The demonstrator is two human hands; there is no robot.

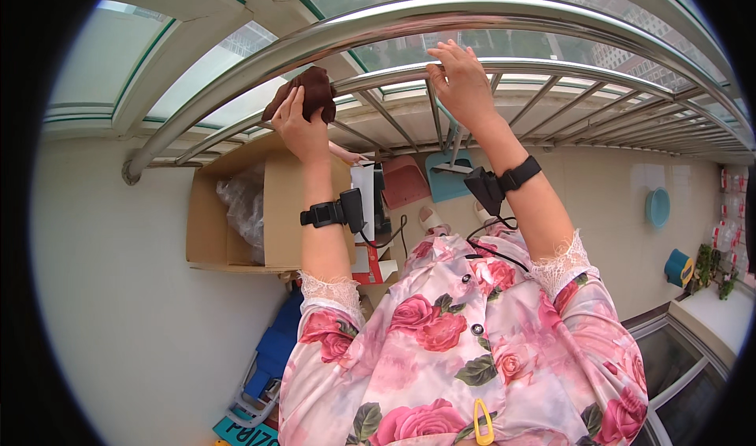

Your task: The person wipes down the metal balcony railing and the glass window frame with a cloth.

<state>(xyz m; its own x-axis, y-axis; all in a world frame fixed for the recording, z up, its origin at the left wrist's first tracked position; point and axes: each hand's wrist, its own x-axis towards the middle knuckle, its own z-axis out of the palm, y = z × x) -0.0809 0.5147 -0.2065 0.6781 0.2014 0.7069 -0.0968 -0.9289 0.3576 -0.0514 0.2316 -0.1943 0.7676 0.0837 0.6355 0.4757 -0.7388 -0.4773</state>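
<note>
My left hand (301, 130) is closed around a dark brown cloth (319, 91), which is pressed against the lower horizontal tube (378, 81) of a stainless steel railing. Part of the cloth reaches up towards the thick top handrail (236, 82). Further right, my right hand (463, 82) touches the same lower tube, its fingers extended and apart beyond it and nothing held in them. Slanted steel bars (540, 100) run down from this tube. Each wrist wears a black strap with a small device and a cable.
Below my left arm stands an open cardboard box (280, 209) with clear plastic wrap (242, 203) inside. A red dustpan (404, 180) and a teal dustpan (446, 177) with a broom lie ahead of my feet. A blue basin (657, 207) and bucket (678, 267) are at right. Windows (508, 44) lie beyond the railing.
</note>
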